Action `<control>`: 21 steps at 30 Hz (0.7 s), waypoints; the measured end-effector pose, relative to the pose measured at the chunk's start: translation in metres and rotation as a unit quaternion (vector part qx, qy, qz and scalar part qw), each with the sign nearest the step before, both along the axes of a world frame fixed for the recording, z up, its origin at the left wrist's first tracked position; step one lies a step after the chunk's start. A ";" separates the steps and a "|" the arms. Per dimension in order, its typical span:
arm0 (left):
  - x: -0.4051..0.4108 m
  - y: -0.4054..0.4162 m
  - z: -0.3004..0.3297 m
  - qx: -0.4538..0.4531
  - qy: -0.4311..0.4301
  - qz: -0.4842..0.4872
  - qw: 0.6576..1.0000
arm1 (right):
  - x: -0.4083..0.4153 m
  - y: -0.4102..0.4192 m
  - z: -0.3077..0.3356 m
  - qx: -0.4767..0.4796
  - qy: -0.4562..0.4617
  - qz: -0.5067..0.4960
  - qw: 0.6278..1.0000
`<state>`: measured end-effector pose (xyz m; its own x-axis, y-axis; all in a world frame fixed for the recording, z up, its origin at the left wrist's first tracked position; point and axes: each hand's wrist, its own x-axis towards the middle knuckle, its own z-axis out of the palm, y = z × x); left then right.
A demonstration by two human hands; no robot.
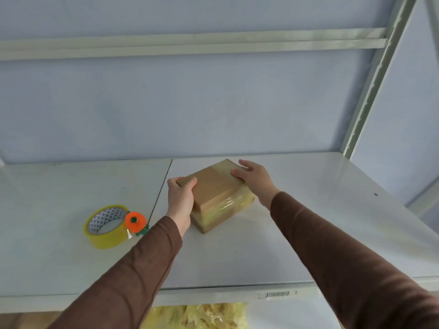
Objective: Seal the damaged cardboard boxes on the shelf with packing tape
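- A small brown cardboard box (215, 186), partly wrapped in glossy yellowish tape, sat on the pale grey metal shelf board (308, 222), a little right of the seam between the two shelf panels.
- The left hand (180, 198), coming out of a brown long sleeve (123, 276), gripped the box's left corner: the thumb lay across the top face and the fingers curled around the far-left edge.
- The right hand (253, 178), in a matching brown sleeve, rested on the box's right side, with its fingers held loosely together along the top right edge and the palm against the side; how firmly it pressed could not be told.
- The box's near faces showed wrinkled, shiny tape, while most of the top remained bare cardboard.
- A roll of yellow-tinted clear packing tape (107, 225) lay on the shelf well to the left of the box, untouched by either hand.
- An orange and green plastic cutter (135, 223) was attached at the roll's right side.
- A barcode label (278, 294) was stuck on the shelf's front edge, below the right forearm.
- Crumpled yellowish plastic material (202, 317) was visible beneath the shelf.
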<state>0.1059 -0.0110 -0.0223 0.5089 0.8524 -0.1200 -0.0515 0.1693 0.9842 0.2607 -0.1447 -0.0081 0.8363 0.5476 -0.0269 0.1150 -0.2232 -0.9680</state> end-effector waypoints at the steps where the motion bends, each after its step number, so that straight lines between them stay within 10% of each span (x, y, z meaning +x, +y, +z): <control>1: -0.002 -0.006 -0.002 0.004 0.001 0.008 1.000 | 0.005 0.001 0.006 -0.063 -0.074 -0.022 0.995; 4: -0.013 -0.030 -0.012 0.028 0.023 -0.024 0.999 | 0.012 -0.001 0.016 -0.132 -0.144 -0.058 0.979; 8: -0.021 -0.033 -0.008 0.064 0.052 -0.069 0.994 | -0.001 -0.018 0.015 0.040 0.048 -0.036 0.997; 21: -0.007 -0.061 -0.009 -0.050 -0.031 -0.277 0.959 | -0.080 -0.074 -0.008 0.153 0.142 -0.007 0.978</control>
<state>0.0990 -0.0724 -0.0316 0.8894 0.4347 -0.1417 0.0158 0.2805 0.9597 0.1806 -0.2186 -0.0157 0.8265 0.5545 -0.0968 -0.1702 0.0822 -0.9820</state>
